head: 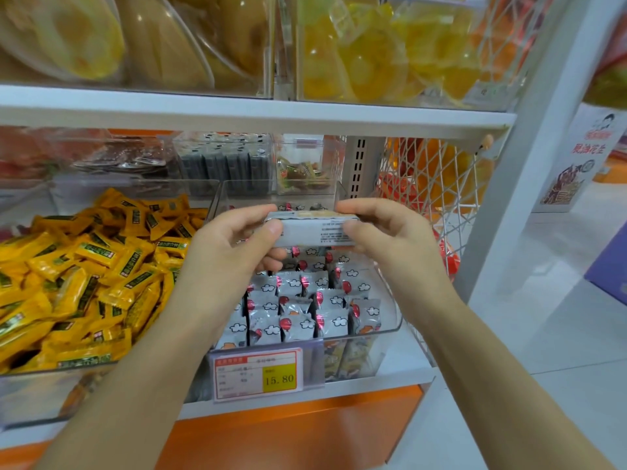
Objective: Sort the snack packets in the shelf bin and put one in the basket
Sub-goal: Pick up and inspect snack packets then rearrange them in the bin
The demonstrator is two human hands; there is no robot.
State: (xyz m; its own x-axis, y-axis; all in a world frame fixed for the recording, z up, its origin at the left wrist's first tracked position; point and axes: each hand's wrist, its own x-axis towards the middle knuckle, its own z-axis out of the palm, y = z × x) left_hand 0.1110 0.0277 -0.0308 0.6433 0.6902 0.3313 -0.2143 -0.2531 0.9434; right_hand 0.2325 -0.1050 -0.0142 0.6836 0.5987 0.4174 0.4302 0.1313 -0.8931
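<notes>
Fingers (273, 228) of left hand (227, 249) and right hand (393, 239): pinching one grey packet (315, 232) by its ends, above rear edge of shelf bin (390, 329), likely to straighten it.

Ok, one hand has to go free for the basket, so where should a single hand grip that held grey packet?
Probably its bare middle, from above: the grey packet lies level, the left hand and right hand pinching its two ends, with the clear bin beneath.
</notes>
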